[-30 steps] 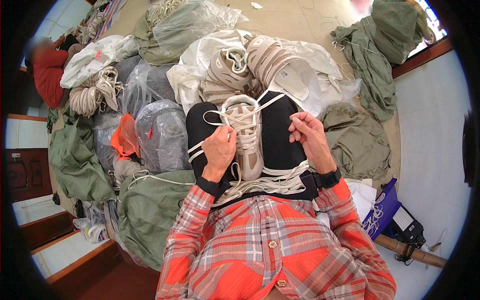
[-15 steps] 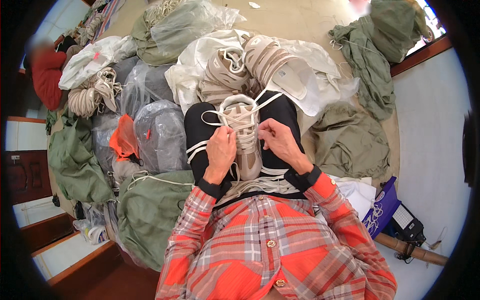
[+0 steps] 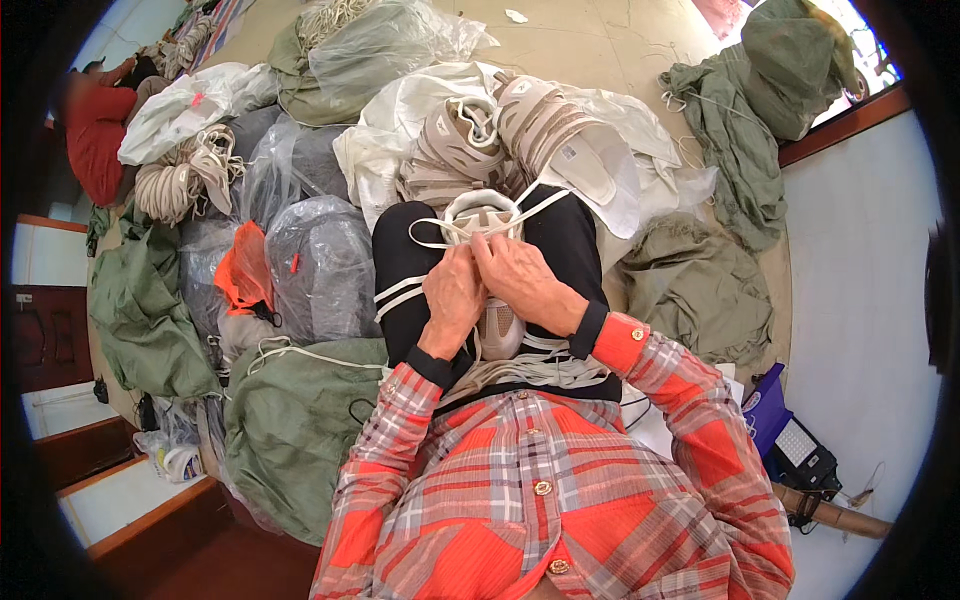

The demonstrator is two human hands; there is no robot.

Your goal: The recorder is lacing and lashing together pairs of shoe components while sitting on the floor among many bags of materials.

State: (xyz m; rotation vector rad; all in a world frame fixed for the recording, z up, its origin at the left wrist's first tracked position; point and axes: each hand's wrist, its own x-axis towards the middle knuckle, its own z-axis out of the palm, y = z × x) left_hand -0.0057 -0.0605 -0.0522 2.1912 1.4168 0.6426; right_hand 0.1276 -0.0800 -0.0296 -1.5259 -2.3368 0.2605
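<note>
A beige and white sneaker (image 3: 501, 332) sits between my knees, its toe towards me and its collar facing away. My left hand (image 3: 454, 293) and my right hand (image 3: 520, 278) meet over its lacing, fingertips together and closed on the lace. Most of the crossed rows and the exact grip are hidden beneath them. The white shoelace (image 3: 428, 241) makes a loose loop left of the collar, and another length runs out over my right thigh. A bundle of spare white laces (image 3: 530, 374) lies across my lap.
Stacked beige shoes (image 3: 455, 150) rest on white sacks beyond my knees. Plastic-wrapped grey bundles (image 3: 322, 265) and green cloth sacks (image 3: 290, 430) lie to the left, an orange bag (image 3: 243, 268) among them. More green cloth (image 3: 700, 285) is at right. A person in red (image 3: 97, 130) sits far left.
My right hand has moved left and inward over the sneaker, so the two hands now touch above the lacing. My left hand has shifted slightly right.
</note>
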